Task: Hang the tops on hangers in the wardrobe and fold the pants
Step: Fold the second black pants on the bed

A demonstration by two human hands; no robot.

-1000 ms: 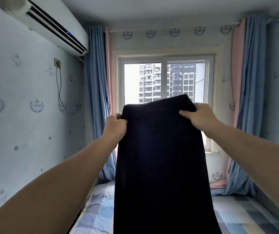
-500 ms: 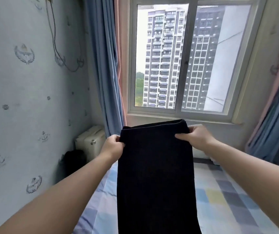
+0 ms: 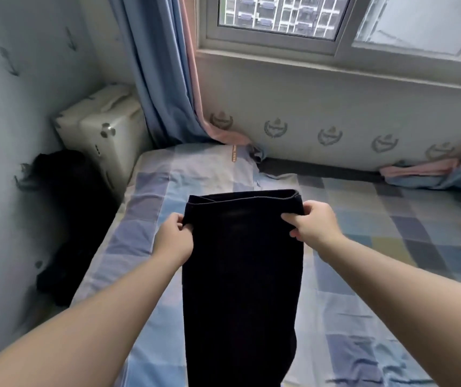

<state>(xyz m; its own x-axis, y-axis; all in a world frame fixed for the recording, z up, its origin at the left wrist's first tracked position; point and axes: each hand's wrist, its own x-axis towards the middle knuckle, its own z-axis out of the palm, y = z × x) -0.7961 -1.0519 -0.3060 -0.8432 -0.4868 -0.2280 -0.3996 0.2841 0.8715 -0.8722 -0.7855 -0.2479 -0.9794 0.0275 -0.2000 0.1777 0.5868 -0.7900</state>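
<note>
Pants (image 3: 240, 275) hang between my two hands, dark, with layers showing along the level top edge just beyond my knuckles. The rest drops straight down between my forearms and out of view. My left hand (image 3: 172, 241) pinches the left edge near the top corner, with thumb and fingers curled into the cloth. My right hand (image 3: 314, 226) pinches the right edge the same way, thumb on the near face. Under both hands lies the bed (image 3: 391, 247), with a sheet checked in blue, grey and pale yellow; I cannot tell whether the pants' lower part touches it. Beyond my left hand a cream suitcase (image 3: 106, 127) stands in the corner, and a dark heap (image 3: 67, 219) lies left of that hand, between bed and wall. A blue curtain (image 3: 159, 65) with pink lining hangs ahead of my left hand, its hem on the bed. Ahead of my right hand is the window (image 3: 335, 43), above a wall printed with crests.
</note>
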